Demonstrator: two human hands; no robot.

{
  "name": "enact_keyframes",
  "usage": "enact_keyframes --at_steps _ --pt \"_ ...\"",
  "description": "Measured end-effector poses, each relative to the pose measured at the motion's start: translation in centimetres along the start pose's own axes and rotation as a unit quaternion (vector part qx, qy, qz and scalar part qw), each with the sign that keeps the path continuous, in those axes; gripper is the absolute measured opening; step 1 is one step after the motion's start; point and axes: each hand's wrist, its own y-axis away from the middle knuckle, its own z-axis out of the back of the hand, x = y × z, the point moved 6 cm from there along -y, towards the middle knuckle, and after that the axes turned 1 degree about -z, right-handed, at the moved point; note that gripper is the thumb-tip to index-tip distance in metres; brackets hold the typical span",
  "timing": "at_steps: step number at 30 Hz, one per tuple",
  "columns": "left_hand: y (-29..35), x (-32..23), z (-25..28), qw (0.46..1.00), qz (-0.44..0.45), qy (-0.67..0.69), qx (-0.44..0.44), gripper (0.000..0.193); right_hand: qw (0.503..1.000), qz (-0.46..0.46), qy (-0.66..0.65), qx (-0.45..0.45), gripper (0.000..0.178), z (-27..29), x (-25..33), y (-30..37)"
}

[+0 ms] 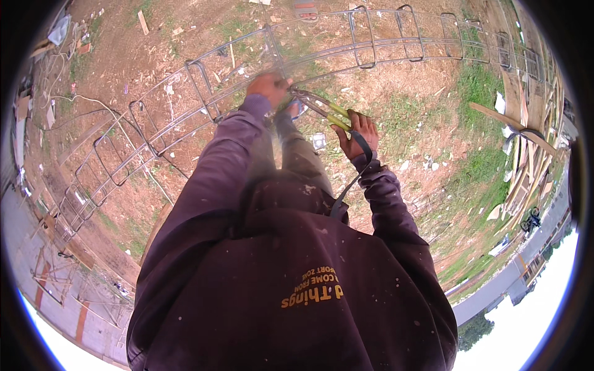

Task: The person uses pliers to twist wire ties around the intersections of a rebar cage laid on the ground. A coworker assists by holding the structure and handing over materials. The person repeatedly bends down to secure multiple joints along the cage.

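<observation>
**Printed Matter in View**

No packages, signs or screens are showing. The only lettering is sitting as a yellow printed patch [311, 290] on the chest of the person's dark purple hoodie [297, 278], appearing upside down near the picture's lower middle.

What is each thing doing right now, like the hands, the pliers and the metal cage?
Left hand: closed on a cage bar, blurred.
Right hand: gripping the pliers' handles.
Pliers: held, nose at the cage; jaws too blurred to tell.
Cage: lying lengthwise on the dirt, rings standing upright.
Strap: hanging from the right hand.
</observation>
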Motion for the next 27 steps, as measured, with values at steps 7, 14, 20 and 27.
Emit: enact_keyframes --at_steps 7,14,20,27 --pt "-0.3 0.1 -0.6 0.999 -0.019 0.003 0.041 0.046 0.999 0.008 0.044 0.027 0.050 -2.6 -1.1 0.5" --pt "0.2 -0.7 0.3 0.998 -0.062 -0.023 -0.017 0.046 0.874 -0.223 -0.246 0.356 0.063 -5.3 -1.2 1.8" --pt "4.5 -2.6 3.6 0.981 -0.128 -0.048 -0.138 0.035 0.981 0.027 0.188 0.050 0.076 -0.7 2.4 1.4" --pt "13.6 -0.8 1.6 0.957 -0.131 0.179 -0.187 0.034 0.972 -0.039 -0.011 0.231 0.053 -3.7 0.7 -0.2"
